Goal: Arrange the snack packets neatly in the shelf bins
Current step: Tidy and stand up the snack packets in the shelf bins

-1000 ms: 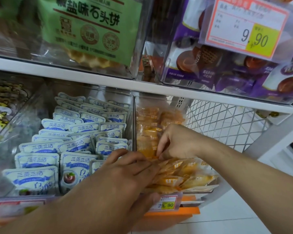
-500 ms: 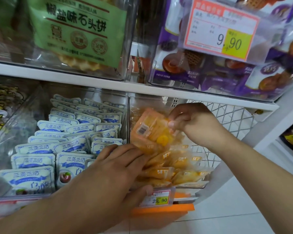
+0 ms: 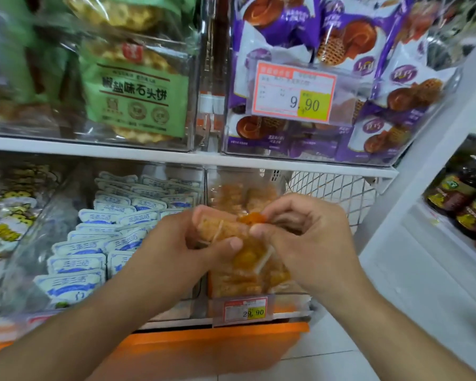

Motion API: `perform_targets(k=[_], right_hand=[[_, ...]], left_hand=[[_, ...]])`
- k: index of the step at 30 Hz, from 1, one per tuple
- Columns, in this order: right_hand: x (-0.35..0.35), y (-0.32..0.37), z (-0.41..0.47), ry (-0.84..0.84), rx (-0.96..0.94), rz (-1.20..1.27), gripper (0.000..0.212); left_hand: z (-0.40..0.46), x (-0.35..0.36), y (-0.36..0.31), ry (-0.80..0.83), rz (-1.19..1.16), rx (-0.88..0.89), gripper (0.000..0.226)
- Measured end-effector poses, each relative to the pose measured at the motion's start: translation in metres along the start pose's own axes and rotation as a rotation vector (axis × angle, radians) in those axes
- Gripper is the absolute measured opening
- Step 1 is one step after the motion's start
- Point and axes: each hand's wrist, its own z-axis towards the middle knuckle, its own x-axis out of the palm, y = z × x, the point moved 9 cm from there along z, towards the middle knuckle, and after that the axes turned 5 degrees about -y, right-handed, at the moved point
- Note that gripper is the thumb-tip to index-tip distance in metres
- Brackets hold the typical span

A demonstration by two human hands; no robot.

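A shop shelf is fitted with clear bins. An orange snack packet is gripped above the right-hand bin by curled fingers of the left hand and right hand. Straightening appears underway; level insertion among the stacked packets is judged next.

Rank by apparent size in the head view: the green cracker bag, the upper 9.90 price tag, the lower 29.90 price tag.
1. Green cracker bag, largest.
2. Upper orange-bordered 9.90 price tag.
3. Lower 29.90 price tag, smallest.
The two tags sit at different distances from the camera, so their true sizes may be alike.
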Motion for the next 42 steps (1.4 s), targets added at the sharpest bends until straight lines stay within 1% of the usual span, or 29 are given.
perform_targets(k=[1, 2, 4, 7, 8, 10, 12, 16, 18, 21, 25, 27, 29, 30, 32, 33, 34, 36, 37, 38, 39, 41, 42], right_hand=[[0.003, 0.003, -0.002, 0.027, 0.020, 0.029, 0.024], [0.003, 0.003, -0.002, 0.058, 0.042, 0.044, 0.020], [0.002, -0.007, -0.001, 0.139, 0.150, 0.094, 0.013], [-0.001, -0.025, -0.006, 0.255, 0.318, 0.131, 0.020], [0.001, -0.028, -0.011, 0.311, 0.341, 0.110, 0.020], [0.003, -0.029, -0.019, 0.389, 0.312, 0.015, 0.029], [-0.005, -0.034, -0.020, 0.346, 0.306, -0.025, 0.035], [-0.032, -0.049, -0.016, 0.181, 0.403, 0.121, 0.032], [-0.040, -0.057, -0.017, 0.126, 0.460, 0.208, 0.030], [-0.039, -0.063, -0.018, 0.127, 0.506, 0.285, 0.027], [-0.027, -0.065, -0.022, 0.188, 0.526, 0.257, 0.026], [-0.019, -0.061, -0.026, 0.246, 0.526, 0.241, 0.026], [-0.015, -0.055, -0.027, 0.263, 0.511, 0.252, 0.027], [-0.015, -0.053, -0.027, 0.261, 0.502, 0.256, 0.028], [-0.014, -0.051, -0.027, 0.261, 0.491, 0.260, 0.029], [-0.014, -0.051, -0.027, 0.263, 0.487, 0.260, 0.030], [-0.015, -0.052, -0.026, 0.264, 0.482, 0.252, 0.033], [-0.018, -0.055, -0.025, 0.260, 0.470, 0.229, 0.041], [-0.020, -0.056, -0.024, 0.261, 0.470, 0.222, 0.044], [-0.021, -0.057, -0.023, 0.272, 0.470, 0.213, 0.047], [-0.022, -0.056, -0.023, 0.288, 0.464, 0.196, 0.050], [-0.028, -0.054, -0.020, 0.285, 0.417, 0.104, 0.053], [-0.035, -0.053, -0.017, 0.248, 0.379, 0.044, 0.053]], left_hand=[[-0.003, 0.001, -0.004, 0.016, -0.022, -0.004, 0.019], [-0.006, 0.001, -0.004, 0.024, -0.038, -0.011, 0.015], [-0.011, -0.003, -0.005, 0.014, -0.083, -0.038, 0.014], [-0.015, -0.007, 0.003, 0.001, -0.204, -0.103, 0.012], [-0.016, -0.008, 0.006, -0.003, -0.242, -0.124, 0.013], [-0.018, -0.010, 0.013, -0.021, -0.306, -0.170, 0.016], [-0.017, -0.016, 0.018, -0.070, -0.352, -0.198, 0.016], [-0.014, -0.038, 0.023, -0.220, -0.418, -0.210, 0.018], [-0.012, -0.043, 0.024, -0.240, -0.441, -0.220, 0.020], [-0.011, -0.032, 0.022, -0.158, -0.444, -0.229, 0.030], [-0.012, -0.003, 0.014, 0.019, -0.527, -0.221, 0.043], [-0.010, 0.005, 0.011, 0.058, -0.594, -0.200, 0.052], [-0.007, 0.007, 0.011, 0.065, -0.661, -0.188, 0.061], [-0.007, 0.008, 0.012, 0.071, -0.658, -0.181, 0.060], [-0.006, 0.006, 0.015, 0.059, -0.539, -0.161, 0.038], [-0.006, 0.004, 0.018, 0.037, -0.489, -0.162, 0.034], [-0.006, 0.001, 0.023, 0.011, -0.455, -0.176, 0.045], [-0.004, -0.005, 0.033, -0.041, -0.416, -0.206, 0.077], [-0.003, -0.009, 0.034, -0.070, -0.404, -0.210, 0.086], [-0.002, -0.012, 0.034, -0.091, -0.400, -0.210, 0.088], [-0.002, -0.014, 0.034, -0.104, -0.394, -0.210, 0.085], [-0.001, -0.017, 0.032, -0.118, -0.344, -0.190, 0.063], [-0.002, -0.019, 0.033, -0.125, -0.308, -0.184, 0.053]])
